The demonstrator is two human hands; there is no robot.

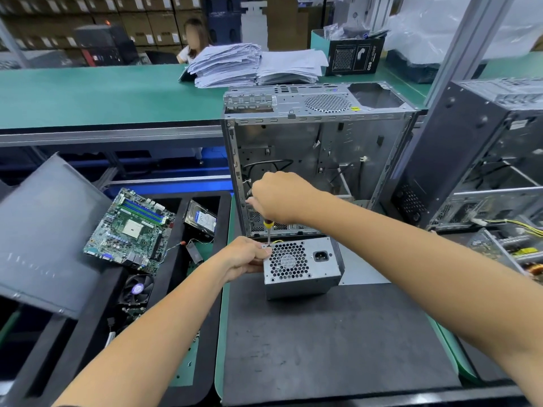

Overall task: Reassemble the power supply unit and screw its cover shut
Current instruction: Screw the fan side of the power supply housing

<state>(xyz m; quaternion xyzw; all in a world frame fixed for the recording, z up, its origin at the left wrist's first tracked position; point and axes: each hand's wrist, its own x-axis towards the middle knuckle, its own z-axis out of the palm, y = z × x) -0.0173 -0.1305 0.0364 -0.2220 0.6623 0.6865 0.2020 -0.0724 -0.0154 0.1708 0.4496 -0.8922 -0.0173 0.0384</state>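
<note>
Presently, right hand (277,198) fingers curl round the screwdriver (268,230), shaft upright, tip on the PSU (302,267) top-left corner; left hand (245,255) fingers pinch that corner; PSU sits on the counter (338,342) mat, fan grille up

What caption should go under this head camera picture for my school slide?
Right hand drives a screwdriver into the power supply corner while the left hand steadies it.

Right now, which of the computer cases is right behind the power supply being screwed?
The open silver case standing upright directly behind the power supply unit. The other, a dark case, sits off to the right, away from the screwdriver.
</note>
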